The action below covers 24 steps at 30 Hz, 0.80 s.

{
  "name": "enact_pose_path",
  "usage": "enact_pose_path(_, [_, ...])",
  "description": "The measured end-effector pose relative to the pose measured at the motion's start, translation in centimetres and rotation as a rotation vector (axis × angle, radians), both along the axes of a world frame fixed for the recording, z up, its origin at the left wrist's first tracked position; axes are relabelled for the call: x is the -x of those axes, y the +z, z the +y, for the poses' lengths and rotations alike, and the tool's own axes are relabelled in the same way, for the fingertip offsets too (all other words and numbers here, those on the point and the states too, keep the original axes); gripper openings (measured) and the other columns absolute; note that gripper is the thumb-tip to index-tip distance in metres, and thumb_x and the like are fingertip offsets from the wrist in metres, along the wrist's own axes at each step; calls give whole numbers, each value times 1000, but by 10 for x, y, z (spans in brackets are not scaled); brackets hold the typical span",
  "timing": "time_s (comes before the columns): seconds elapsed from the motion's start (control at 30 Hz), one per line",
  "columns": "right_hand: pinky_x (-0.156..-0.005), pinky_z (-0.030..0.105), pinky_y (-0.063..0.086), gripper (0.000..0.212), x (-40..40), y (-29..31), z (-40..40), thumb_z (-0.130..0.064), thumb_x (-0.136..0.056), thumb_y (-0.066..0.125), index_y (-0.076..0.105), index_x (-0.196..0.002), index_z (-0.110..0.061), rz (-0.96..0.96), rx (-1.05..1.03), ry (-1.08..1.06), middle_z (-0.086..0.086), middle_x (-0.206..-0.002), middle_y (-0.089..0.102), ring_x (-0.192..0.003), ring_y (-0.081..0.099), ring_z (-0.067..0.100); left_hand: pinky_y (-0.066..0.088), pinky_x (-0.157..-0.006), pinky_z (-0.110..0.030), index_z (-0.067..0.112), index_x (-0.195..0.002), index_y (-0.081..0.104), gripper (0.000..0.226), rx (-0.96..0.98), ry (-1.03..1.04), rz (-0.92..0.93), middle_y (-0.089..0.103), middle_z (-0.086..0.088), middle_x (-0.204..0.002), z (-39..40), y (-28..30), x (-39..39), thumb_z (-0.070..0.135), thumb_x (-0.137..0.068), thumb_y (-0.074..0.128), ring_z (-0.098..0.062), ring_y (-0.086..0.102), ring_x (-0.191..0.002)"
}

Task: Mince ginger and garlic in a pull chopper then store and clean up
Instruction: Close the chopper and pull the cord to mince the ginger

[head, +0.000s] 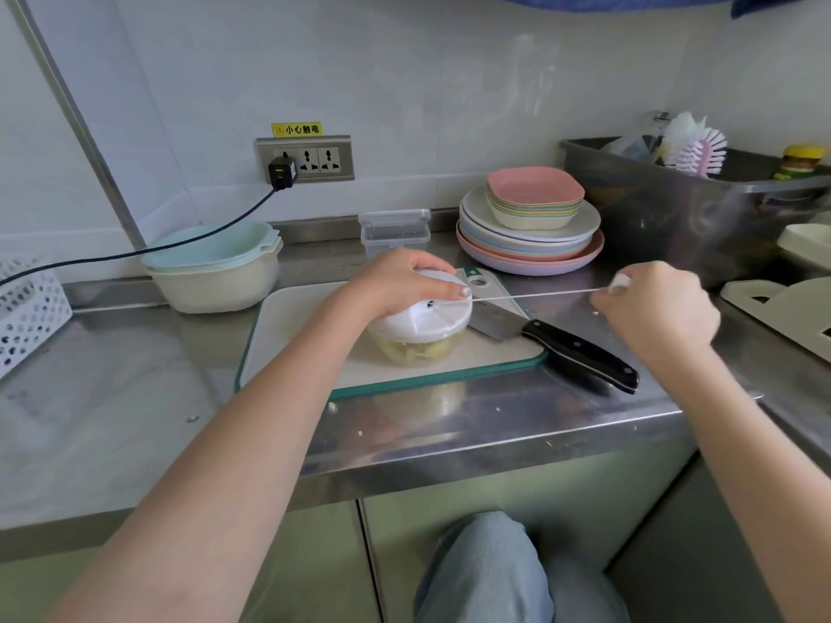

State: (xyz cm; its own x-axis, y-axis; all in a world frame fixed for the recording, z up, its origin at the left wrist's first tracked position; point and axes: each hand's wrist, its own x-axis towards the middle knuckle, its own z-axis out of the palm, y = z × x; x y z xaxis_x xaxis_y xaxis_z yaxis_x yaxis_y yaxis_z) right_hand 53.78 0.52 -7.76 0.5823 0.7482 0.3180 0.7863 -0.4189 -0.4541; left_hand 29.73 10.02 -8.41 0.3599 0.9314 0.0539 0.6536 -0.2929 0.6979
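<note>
The pull chopper [422, 328] stands on a white cutting board [288, 335] with a green rim; its clear bowl holds pale yellow pieces under a white lid. My left hand [400, 281] presses down on the lid, fingers spread over it. My right hand [652, 308] grips the white pull handle [622, 281] off to the right, and the white cord [530, 296] runs taut from the lid to it. A black-handled cleaver [566, 346] lies on the board's right end, under the cord.
Behind the board stand small clear lidded containers [395, 231], stacked plates and bowls [530, 227], and stacked pale tubs [216, 267]. A charger cable [135, 253] runs from the wall socket. A steel tub [674, 204] with brushes sits right; a white basket [27, 308] sits left.
</note>
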Motion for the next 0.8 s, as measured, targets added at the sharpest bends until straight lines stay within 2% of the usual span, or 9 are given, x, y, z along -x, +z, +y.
enact_pose_path(0.17, [-64,27,39,17,66,-22,-15,-36,-84,57,61,-74,-21,-39,83,421,0,-71,57,-70,54,26,45,-101,-36,45,-104,69,55,2,-8,-14,64,21,-108,0,0,2,68,-54,73,-7,59,-102])
enact_pose_path(0.23, [-68,29,40,18,49,-21,-10,-37,-82,58,60,-72,-22,-24,76,339,4,-77,59,-75,55,30,45,-100,-35,44,-103,69,53,4,-15,-22,65,21,-106,1,-1,2,66,-55,75,-6,60,-99])
enact_pose_path(0.3, [-71,30,40,17,13,-15,-4,-35,-83,58,64,-77,-20,-27,78,157,9,-84,60,-76,53,31,45,-101,-35,44,-101,69,57,2,-7,-28,65,22,-105,1,-1,1,69,-50,74,-6,61,-99])
enact_pose_path(0.4, [-72,32,39,17,-14,-8,-5,-31,-84,58,68,-86,-17,43,58,4,10,-77,54,-74,50,31,45,-101,-36,44,-102,70,62,-5,9,-28,65,19,-108,3,-2,0,71,-47,73,-8,60,-101])
enact_pose_path(0.5, [-68,29,39,18,27,-9,-6,-34,-82,58,62,-77,-18,23,5,205,7,-77,58,-74,53,31,45,-100,-35,41,-103,70,48,2,-7,-25,64,19,-108,3,-2,0,62,-60,77,-8,59,-101])
enact_pose_path(0.57, [-64,28,37,18,62,-11,-6,-36,-84,58,58,-74,-20,-26,31,411,-2,-68,51,-72,51,27,46,-99,-33,41,-99,69,38,-2,-16,-52,65,19,-105,2,-2,0,55,-65,79,-6,61,-98])
enact_pose_path(0.6, [-64,28,36,18,70,-12,-5,-35,-84,57,57,-73,-21,-51,46,442,-3,-67,49,-71,51,26,46,-99,-33,42,-99,69,36,-5,-17,-59,65,19,-105,2,-2,1,54,-66,79,-6,61,-97])
enact_pose_path(0.7, [-69,30,40,15,44,-14,10,-33,-84,58,60,-77,-20,13,72,263,6,-85,60,-79,56,31,46,-98,-33,42,-102,69,47,-13,4,-29,65,19,-107,1,-2,-2,62,-60,77,-7,60,-100])
enact_pose_path(0.8, [-73,33,41,21,19,-15,21,-25,-87,55,65,-99,-11,27,51,38,14,-104,64,-93,60,35,46,-98,-35,44,-100,69,52,-15,21,-27,64,21,-103,3,-3,-4,67,-54,74,-8,60,-99])
